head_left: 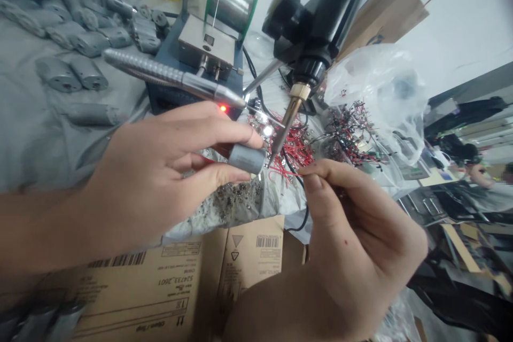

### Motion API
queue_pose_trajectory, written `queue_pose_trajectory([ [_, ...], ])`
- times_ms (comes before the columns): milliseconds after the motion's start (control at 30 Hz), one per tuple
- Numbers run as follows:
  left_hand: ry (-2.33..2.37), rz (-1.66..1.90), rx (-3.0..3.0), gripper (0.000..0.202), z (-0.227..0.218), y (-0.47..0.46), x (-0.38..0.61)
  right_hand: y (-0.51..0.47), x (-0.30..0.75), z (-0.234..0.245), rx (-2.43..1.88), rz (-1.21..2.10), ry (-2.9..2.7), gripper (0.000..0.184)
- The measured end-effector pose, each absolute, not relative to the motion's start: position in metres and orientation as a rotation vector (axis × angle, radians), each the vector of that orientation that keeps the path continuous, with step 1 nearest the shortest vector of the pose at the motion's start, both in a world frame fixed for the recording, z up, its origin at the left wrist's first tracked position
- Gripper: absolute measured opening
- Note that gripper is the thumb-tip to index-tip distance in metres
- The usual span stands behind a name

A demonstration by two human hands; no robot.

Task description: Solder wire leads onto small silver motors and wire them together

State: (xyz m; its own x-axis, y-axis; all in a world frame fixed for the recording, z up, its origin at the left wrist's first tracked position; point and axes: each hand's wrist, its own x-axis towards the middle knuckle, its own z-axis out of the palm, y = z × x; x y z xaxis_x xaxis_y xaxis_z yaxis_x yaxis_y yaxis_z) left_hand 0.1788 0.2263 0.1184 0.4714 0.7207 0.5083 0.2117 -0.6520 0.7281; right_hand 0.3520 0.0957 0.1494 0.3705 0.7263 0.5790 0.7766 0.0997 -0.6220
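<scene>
At the upper left of the frame, rows of grey DC motors [88, 43] lie on a grey cloth [48, 133]. Left of centre, the left hand [160, 171] has a closed grip on one motor [246, 159], held between thumb and fingers, its end just beside the tip of a soldering iron [288, 123]. At right, the right hand [352, 235] pinches its fingertips [310, 171] shut on something too thin to make out, near loose red wires [298, 152].

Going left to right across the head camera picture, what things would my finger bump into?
Grey motors → blue solder spool stand → soldering iron → clear plastic bag → another person's arm
</scene>
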Motion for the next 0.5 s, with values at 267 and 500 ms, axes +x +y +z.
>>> queue_pose_trajectory([
  [267, 0.786, 1.122, 2.126, 0.019, 0.119, 0.2242, 0.1813, 0.0994, 0.3474, 0.1445, -1.59, -0.14, -1.251, 0.015],
  [500, 0.824, 1.113, 2.168, 0.018, 0.1191, 0.2241, 0.1799, 0.0978, 0.348, 0.1434, -1.601, -0.163, -1.261, 0.016],
])
